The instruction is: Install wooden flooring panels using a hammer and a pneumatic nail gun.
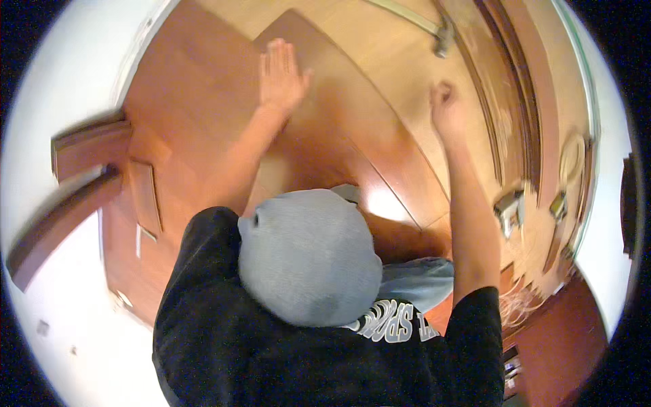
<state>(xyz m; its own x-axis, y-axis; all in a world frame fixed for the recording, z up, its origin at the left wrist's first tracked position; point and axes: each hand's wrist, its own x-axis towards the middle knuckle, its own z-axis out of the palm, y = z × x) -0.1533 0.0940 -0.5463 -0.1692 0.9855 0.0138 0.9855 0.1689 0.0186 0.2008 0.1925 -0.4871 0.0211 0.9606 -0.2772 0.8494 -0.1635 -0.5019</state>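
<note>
Steadying a reddish board point(339, 88), probably, with flat, ungripping left hand point(281, 78), right hand point(443, 103) in a seemingly empty fist; needing even pressure next.

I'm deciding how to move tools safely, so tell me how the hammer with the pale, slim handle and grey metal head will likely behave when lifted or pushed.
The hammer would probably feel head-heavy, its metal bunched at one end. Its slim, straight handle should stay stiff. The crosswise head would likely keep it from rolling far.

Long smooth reddish-brown floor plank point(363, 115), flat and lengthwise alongside similar brown boards point(196, 81)
</note>
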